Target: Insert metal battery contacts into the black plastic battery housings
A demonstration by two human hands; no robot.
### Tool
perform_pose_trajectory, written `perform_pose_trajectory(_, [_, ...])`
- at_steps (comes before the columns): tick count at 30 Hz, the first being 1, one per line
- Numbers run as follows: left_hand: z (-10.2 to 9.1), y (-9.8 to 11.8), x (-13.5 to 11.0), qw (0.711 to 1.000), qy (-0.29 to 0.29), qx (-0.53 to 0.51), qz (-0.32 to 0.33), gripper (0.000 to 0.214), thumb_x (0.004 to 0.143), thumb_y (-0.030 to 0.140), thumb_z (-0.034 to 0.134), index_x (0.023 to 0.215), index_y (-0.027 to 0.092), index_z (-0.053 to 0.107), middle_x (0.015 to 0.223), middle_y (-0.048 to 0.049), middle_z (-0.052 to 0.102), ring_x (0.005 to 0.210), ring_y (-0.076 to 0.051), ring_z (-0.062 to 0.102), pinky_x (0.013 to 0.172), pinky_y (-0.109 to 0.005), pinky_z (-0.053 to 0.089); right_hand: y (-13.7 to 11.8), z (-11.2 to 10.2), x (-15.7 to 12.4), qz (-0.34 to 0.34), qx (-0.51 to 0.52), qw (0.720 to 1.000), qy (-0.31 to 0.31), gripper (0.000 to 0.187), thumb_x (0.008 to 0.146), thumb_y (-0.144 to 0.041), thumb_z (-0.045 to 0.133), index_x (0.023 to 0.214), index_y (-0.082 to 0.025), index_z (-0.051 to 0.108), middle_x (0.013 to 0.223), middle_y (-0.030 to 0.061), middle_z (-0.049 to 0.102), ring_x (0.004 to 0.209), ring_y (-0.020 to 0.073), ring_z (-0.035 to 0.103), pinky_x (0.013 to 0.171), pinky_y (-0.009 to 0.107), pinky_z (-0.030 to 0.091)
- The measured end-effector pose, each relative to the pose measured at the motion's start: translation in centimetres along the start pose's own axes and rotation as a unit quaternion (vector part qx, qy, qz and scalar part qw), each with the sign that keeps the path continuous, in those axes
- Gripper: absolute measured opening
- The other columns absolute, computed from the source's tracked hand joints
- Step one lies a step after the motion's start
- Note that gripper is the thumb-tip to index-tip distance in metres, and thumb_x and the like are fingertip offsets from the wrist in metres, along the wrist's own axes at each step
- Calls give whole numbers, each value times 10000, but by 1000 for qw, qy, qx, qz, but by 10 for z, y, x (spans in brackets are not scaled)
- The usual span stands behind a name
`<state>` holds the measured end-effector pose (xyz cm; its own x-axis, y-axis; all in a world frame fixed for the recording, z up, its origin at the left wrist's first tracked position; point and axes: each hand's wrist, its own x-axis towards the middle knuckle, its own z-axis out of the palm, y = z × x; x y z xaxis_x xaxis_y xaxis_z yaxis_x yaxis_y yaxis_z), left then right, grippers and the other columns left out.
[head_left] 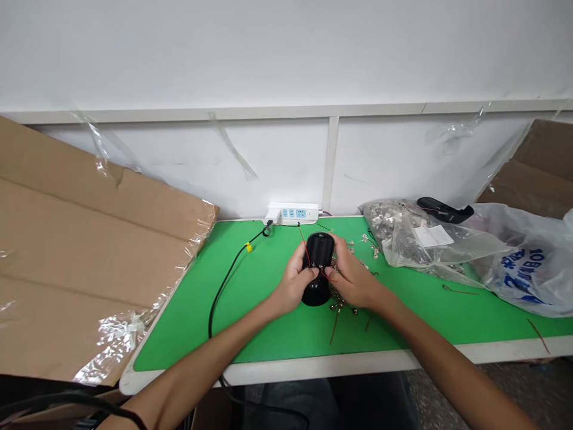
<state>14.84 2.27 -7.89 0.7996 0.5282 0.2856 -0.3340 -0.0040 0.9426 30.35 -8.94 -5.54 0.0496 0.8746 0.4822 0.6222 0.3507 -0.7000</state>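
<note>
Between both hands is a black plastic housing point(318, 294), long and rounded, with a hollow upper part and a red wire point(304, 240) coming out of it. My left hand point(296, 279) grips its left side, thumb pressed on the middle. From the right, my right hand point(351, 276) holds it the same way, its thumb near small metal contacts inside. Small metal parts with wires point(341, 301) lie on the green table mat under and beside my right hand.
A white power strip point(299, 212) with a plugged-in black cable point(219, 289) sits by the wall. Cardboard point(89, 251) stands left. At right are a clear bag of metal parts point(394, 230), another black housing point(443, 210) on it, and a white plastic bag point(528, 257).
</note>
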Motion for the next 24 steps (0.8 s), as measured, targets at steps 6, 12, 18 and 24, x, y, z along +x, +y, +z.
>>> perform_pose_trajectory(6, [-1,2,-1,997,-20,64,23,549,911,338,685,1433,209,573,1272,-74,660,1224,-278,587,1090,-378,460,3,4,-5,-13,-49,999,-6,621,1022,-356,477,1551,-156,221,1442,221,483,1279,371,533,1080,571,456])
perform_pose_trajectory(12, [4,7,0,998,-10,57,1,561,892,396,731,1394,186,595,1176,-86,692,1186,-297,613,1061,-390,486,5,7,-4,-13,-51,999,-9,592,1022,-384,433,1513,-130,221,1372,236,502,1205,377,559,1030,590,479])
perform_pose_trajectory(18, [7,11,0,999,-5,45,-12,483,875,398,742,1292,179,634,1122,-70,692,1093,-260,623,992,-350,499,5,11,-4,-1,-43,999,1,565,986,-336,440,1471,-115,251,1345,245,514,1201,385,559,1012,597,483])
perform_pose_trajectory(24, [7,3,2,999,10,41,-6,478,855,464,760,1211,159,664,1059,-71,694,992,-244,625,922,-334,506,8,20,-5,30,-22,999,19,523,948,-309,449,1408,-128,281,1276,226,546,1122,363,587,950,580,512])
